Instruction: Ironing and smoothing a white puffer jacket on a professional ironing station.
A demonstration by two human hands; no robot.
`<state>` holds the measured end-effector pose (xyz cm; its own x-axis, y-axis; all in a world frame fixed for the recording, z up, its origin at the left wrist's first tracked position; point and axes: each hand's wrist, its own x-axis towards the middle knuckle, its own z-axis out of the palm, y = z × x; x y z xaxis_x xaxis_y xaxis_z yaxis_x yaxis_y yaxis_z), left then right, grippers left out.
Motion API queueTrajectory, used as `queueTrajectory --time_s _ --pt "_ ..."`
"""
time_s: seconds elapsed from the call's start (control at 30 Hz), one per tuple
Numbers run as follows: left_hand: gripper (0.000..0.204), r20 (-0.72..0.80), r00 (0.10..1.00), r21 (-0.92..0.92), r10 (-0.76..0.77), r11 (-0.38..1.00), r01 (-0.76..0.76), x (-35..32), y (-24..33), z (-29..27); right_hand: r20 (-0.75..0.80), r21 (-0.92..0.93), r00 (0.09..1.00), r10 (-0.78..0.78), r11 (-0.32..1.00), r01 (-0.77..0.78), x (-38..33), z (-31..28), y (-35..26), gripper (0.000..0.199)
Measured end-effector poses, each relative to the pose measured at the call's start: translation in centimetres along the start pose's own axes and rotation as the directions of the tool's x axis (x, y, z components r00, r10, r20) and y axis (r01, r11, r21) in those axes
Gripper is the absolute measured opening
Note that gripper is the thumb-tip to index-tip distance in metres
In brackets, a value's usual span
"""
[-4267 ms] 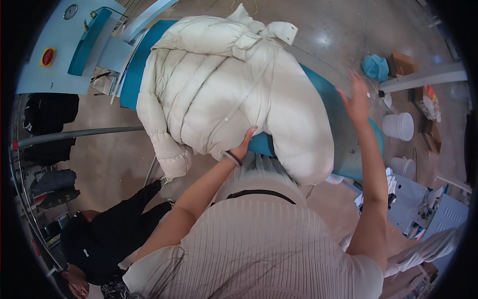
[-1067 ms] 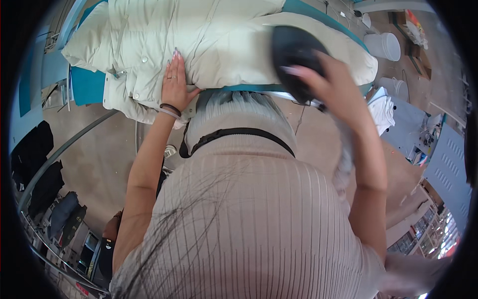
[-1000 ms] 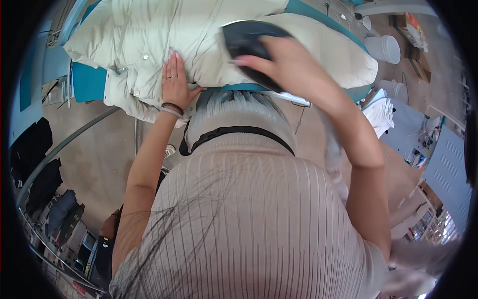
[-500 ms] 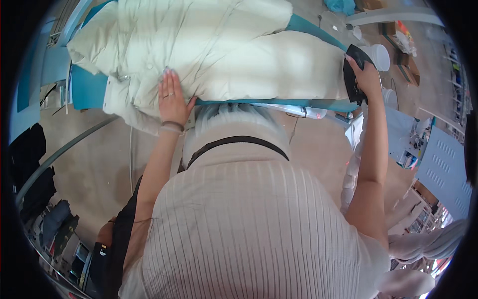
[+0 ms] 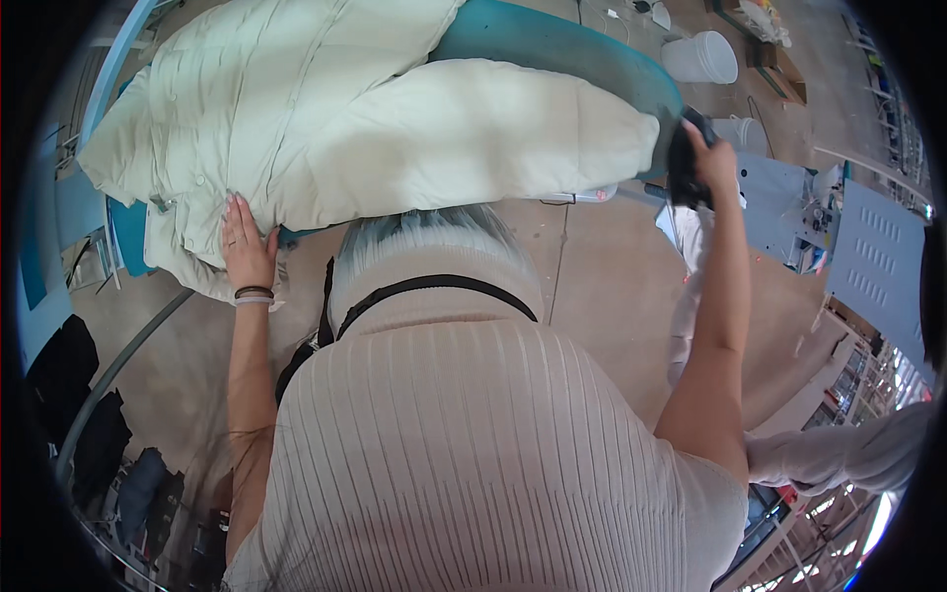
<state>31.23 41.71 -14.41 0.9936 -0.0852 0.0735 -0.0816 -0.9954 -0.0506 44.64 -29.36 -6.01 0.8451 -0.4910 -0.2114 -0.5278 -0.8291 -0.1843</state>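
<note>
A: Quick look. Where's the jacket?

B: Pale puffer jacket (image 5: 326, 138) lies spread on the teal padded board (image 5: 552, 44), one sleeve running along the near edge twd the right end. Hem and a bit of the left side hang off the board's near-left corner.

A: Hands?

B: Left hand (image 5: 247, 252) flat on the jacket's lower edge, fingers straight and together, pressing, not gripping anything. Dark bands on the wrist. Right hand (image 5: 712, 163) is out past the board's right end, fingers curled round a dark object (image 5: 683, 168). Closed on it, but can't tell what it is; partly hidden by the hand.

A: Anything nearby?

B: White bucket (image 5: 700, 57) on the floor beyond the board, grey machine panels (image 5: 873, 261) to the right, dark garments (image 5: 64, 365) on a rail at left.

A: What could go wrong, imo?

B: Jacket's slick and bulky w/ a fair bit overhanging. If the left palm lifts, I'd guess the hanging part drags the rest off twd the floor. Also the sleeve end sits right by the dark object; bringing it in fast could catch the cuff and bunch or shift the fabric. Only one flat hand is pinning it, so a sideways tug prob slides it.
</note>
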Motion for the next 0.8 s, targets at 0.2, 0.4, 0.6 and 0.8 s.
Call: queueTrajectory --time_s 0.2,0.4,0.6,0.8 --pt "0.091 -0.05 0.99 0.063 -0.132 0.989 0.135 -1.0 1.1 -0.8 0.162 0.21 0.984 0.079 0.971 -0.113 4.4 1.3 16.6 0.07" --pt "0.099 0.002 0.991 -0.039 -0.134 0.99 0.134 -3.0 0.6 -0.7 -0.463 -0.356 0.887 0.009 0.914 -0.195 4.9 3.0 17.6 0.066" --pt "0.087 -0.1 0.982 -0.262 -0.158 0.957 0.127 -3.7 1.3 -0.8 0.003 0.392 0.928 -0.372 0.854 0.341 7.5 6.7 -3.6 0.066" --pt "0.068 -0.163 0.794 -0.689 -0.586 0.644 0.334 -5.7 3.0 0.1 0.401 0.725 0.434 -0.807 0.569 0.388 -3.8 15.0 -31.7 0.045"
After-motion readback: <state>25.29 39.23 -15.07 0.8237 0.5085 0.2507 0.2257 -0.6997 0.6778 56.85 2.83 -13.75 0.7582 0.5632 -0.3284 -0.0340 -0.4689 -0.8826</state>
